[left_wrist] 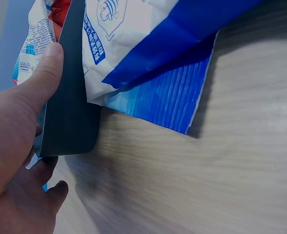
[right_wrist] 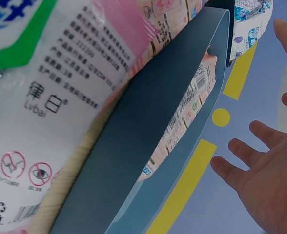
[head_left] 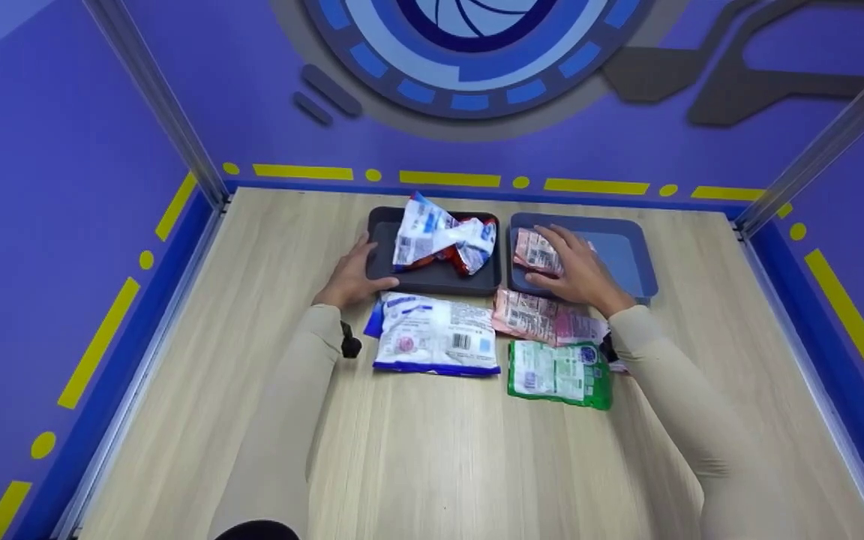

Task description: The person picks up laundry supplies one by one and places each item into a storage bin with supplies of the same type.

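My left hand (head_left: 353,276) grips the left front corner of a dark grey tray (head_left: 432,286), thumb at the rim and fingers round the outside. In that tray lies a blue-and-white packet (head_left: 424,232), with red packaging (head_left: 469,259) partly hidden under it. My right hand (right_wrist: 268,165) is spread, fingers apart, over a blue-grey tray (head_left: 627,255). Inside that tray, a pink packet (right_wrist: 187,109) lies on the left side, partly covered by the hand in the head view. No packet is between the right hand's fingers.
Before the left tray lies a large white-and-blue bag (head_left: 438,334). Nearer the right tray are a pink packet (head_left: 523,315), a pink-purple one (head_left: 578,328) and a green-and-white bag (head_left: 559,373). Blue walls (head_left: 34,225) enclose the wooden table (head_left: 417,450).
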Demonstrator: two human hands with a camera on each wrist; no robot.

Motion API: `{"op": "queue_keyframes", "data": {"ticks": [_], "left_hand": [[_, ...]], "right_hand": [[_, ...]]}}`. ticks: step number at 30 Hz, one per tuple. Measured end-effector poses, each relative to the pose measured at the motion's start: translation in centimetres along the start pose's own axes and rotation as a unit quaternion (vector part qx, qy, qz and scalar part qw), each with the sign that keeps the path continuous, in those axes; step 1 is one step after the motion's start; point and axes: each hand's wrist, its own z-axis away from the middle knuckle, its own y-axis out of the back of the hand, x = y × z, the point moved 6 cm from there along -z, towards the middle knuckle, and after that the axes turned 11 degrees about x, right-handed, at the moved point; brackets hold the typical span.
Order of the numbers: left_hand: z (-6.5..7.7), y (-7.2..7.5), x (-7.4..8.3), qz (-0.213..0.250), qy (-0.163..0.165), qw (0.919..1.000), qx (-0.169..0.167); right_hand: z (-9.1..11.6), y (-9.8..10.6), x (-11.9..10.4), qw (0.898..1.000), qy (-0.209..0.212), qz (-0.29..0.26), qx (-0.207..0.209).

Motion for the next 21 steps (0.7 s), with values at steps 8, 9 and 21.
{"op": "queue_keyframes", "data": {"ticks": [8, 9, 21], "left_hand": [[0.2, 0.1, 0.1, 0.004, 0.004, 1.0, 0.004], [0.3, 0.2, 0.1, 0.005, 0.003, 1.0, 0.006], [0.2, 0.1, 0.1, 0.004, 0.012, 0.9999, 0.005]], "right_hand": [[0.7, -0.1, -0.2, 1.0, 0.001, 0.008, 0.005], [0.8, -0.1, -0.2, 1.0, -0.001, 0.008, 0.005], [1.3, -0.1, -0.8, 1.0, 0.024, 0.006, 0.008]]}}
